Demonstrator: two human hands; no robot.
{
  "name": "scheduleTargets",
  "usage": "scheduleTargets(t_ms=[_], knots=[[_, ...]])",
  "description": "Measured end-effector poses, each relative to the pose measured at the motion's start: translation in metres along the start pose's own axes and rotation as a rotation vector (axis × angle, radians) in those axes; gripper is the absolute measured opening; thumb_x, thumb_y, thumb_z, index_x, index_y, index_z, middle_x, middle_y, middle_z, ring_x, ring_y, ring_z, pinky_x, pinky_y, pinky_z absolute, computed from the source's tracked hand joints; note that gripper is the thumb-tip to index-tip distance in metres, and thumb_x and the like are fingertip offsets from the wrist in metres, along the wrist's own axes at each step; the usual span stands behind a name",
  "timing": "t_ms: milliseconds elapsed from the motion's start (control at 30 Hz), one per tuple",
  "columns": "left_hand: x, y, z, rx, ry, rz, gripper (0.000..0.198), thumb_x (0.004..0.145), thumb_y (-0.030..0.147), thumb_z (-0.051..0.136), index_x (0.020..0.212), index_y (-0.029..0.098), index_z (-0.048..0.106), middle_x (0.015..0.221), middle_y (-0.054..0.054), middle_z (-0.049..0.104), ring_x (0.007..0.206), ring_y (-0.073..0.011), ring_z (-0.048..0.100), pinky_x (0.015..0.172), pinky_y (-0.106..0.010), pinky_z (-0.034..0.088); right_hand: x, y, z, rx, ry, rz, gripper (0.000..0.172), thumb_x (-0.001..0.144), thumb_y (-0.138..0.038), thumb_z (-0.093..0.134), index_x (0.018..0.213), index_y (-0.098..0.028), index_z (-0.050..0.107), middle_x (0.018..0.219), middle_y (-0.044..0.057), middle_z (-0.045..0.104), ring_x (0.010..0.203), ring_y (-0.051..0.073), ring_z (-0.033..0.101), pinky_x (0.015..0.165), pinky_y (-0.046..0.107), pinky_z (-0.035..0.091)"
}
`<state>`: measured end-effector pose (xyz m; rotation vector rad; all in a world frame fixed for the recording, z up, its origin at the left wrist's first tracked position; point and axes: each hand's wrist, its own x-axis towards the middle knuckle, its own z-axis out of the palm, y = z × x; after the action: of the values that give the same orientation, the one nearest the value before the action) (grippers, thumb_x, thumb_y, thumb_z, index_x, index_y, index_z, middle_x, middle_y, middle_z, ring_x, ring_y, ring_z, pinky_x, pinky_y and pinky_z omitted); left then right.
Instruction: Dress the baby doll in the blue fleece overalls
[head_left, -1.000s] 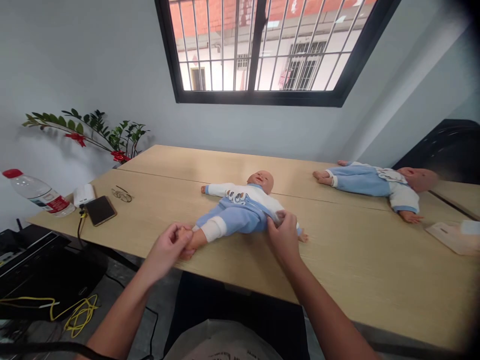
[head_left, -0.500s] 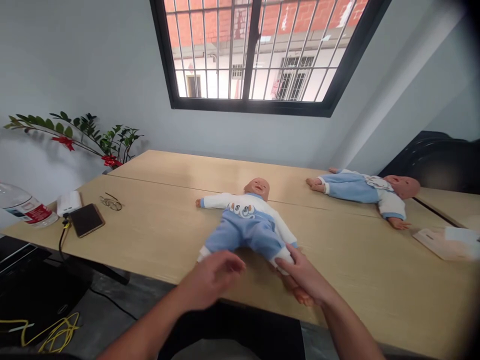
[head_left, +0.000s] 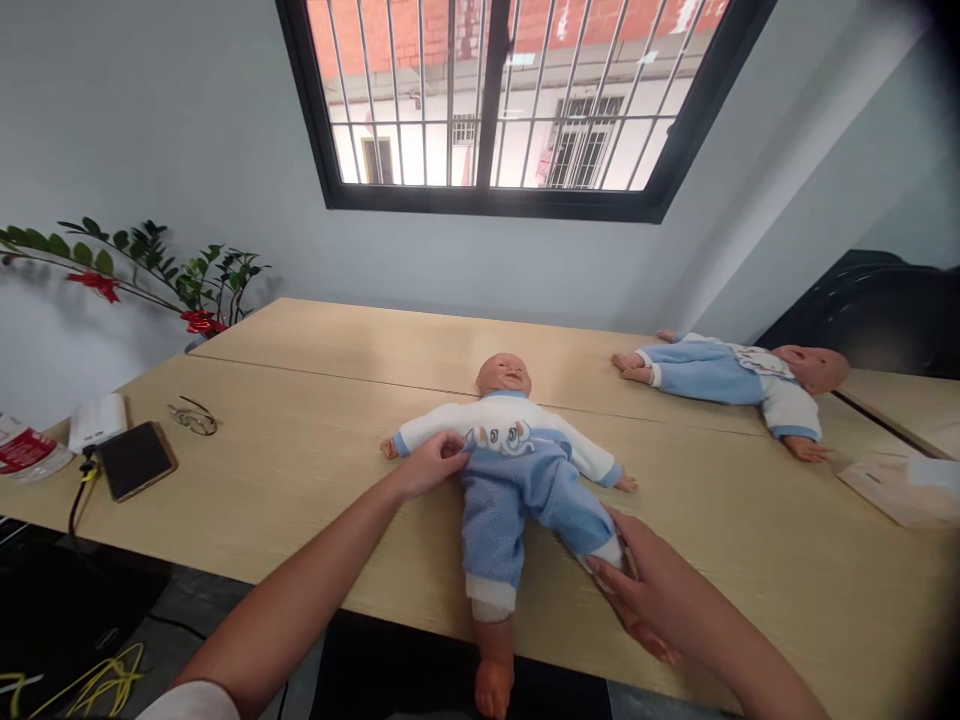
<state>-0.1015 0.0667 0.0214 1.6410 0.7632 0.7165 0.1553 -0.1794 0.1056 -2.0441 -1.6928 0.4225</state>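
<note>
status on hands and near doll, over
Left hand on near doll's side, grip unclear. Right hand closed on its lower leg. Doll face up, one foot past table edge. Second doll well apart.

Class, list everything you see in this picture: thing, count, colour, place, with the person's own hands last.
near doll: one, white top, blue trousers, table's near edge
far doll: one, same clothes, table's far right
table: one, light wood, spans view
phone: one, dark, table's left end
power bank: one, white, beside phone
glasses: one pair, thin-framed, right of phone
bottle: one, red label, far left
plant: one, green, red bows, left corner
window: one, black-framed, back wall
left hand: one, bare, on near doll's sleeve
right hand: one, bare, wrapped over near doll's foot
</note>
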Motion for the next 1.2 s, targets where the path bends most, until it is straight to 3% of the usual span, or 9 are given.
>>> scheduleTargets(t_ms=[67,167,333,500,600,767,933,1067,1200], knots=[[0.000,-0.002,0.001,0.022,0.013,0.011,0.037,0.083,0.051,0.073,0.085,0.016,0.060,0.076,0.001,0.061,0.066,-0.0127,0.052,0.061,-0.025,0.042,0.006,-0.015,-0.001,-0.152,0.030,-0.064,0.056,0.093,-0.047,0.057,0.142,-0.021,0.058,0.136,0.017,0.067,0.122,0.037,0.064,0.101,0.053,0.052],[0.001,-0.004,0.004,0.050,0.129,0.044,0.033,0.092,0.050,0.062,0.085,0.019,0.053,0.072,0.004,0.053,0.066,-0.0126,0.048,0.062,-0.025,0.040,0.032,-0.055,0.000,-0.291,0.048,-0.177,0.056,0.097,-0.046,0.052,0.144,-0.015,0.055,0.140,0.019,0.063,0.126,0.037,0.061,0.105,0.055,0.048],[0.006,-0.003,0.012,0.122,0.348,0.098,0.021,0.095,0.039,0.059,0.092,0.020,0.050,0.078,0.003,0.056,0.073,-0.0144,0.054,0.071,-0.027,0.043,0.115,-0.124,0.017,-0.382,-0.035,-0.401,0.043,0.100,-0.032,0.049,0.138,-0.015,0.058,0.128,0.016,0.069,0.116,0.033,0.065,0.101,0.047,0.049],[0.006,-0.001,0.013,0.186,0.339,0.123,0.014,0.090,0.025,0.063,0.100,0.018,0.057,0.086,-0.001,0.064,0.075,-0.0154,0.058,0.071,-0.028,0.044,0.217,-0.147,0.052,-0.412,-0.235,-0.536,0.043,0.091,-0.010,0.055,0.132,-0.012,0.064,0.130,0.019,0.068,0.118,0.029,0.064,0.101,0.038,0.047],[0.000,0.000,0.011,0.227,0.317,0.104,0.013,0.085,0.018,0.065,0.097,0.016,0.061,0.087,-0.003,0.064,0.076,-0.0168,0.057,0.071,-0.030,0.043,0.253,-0.151,0.072,-0.399,-0.353,-0.555,0.037,0.079,-0.011,0.070,0.115,-0.017,0.074,0.113,0.011,0.076,0.101,0.025,0.069,0.088,0.031,0.050],[-0.008,0.000,0.004,0.223,0.280,0.068,0.008,0.084,0.019,0.066,0.089,0.018,0.060,0.083,-0.002,0.063,0.075,-0.0169,0.055,0.070,-0.030,0.042,0.268,-0.155,0.091,-0.311,-0.495,-0.602,0.020,0.070,-0.006,0.071,0.085,-0.017,0.077,0.081,-0.001,0.077,0.075,0.015,0.065,0.073,0.023,0.046],[-0.007,0.004,0.000,0.069,0.230,0.054,0.011,0.087,0.023,0.064,0.089,0.019,0.054,0.084,0.000,0.063,0.077,-0.0152,0.056,0.071,-0.027,0.045,0.274,-0.151,0.084,-0.183,-0.544,-0.587,0.025,0.070,-0.011,0.072,0.094,-0.016,0.072,0.088,0.003,0.076,0.074,0.015,0.064,0.067,0.022,0.044],[0.002,0.013,-0.001,0.129,0.239,0.064,0.008,0.088,0.019,0.059,0.096,0.019,0.058,0.091,-0.002,0.068,0.082,-0.0173,0.061,0.076,-0.029,0.047,0.272,-0.135,0.072,-0.023,-0.338,-0.479,0.049,0.071,-0.019,0.074,0.117,-0.016,0.058,0.102,0.009,0.072,0.082,0.019,0.065,0.070,0.027,0.047],[0.018,0.021,-0.009,0.301,0.275,0.263,0.015,0.085,0.013,0.060,0.098,0.020,0.062,0.095,-0.003,0.070,0.083,-0.0174,0.063,0.078,-0.029,0.049,0.266,-0.115,0.059,0.207,-0.126,-0.532,0.053,0.074,-0.022,0.072,0.121,-0.019,0.049,0.109,0.008,0.068,0.087,0.021,0.064,0.071,0.030,0.050]])
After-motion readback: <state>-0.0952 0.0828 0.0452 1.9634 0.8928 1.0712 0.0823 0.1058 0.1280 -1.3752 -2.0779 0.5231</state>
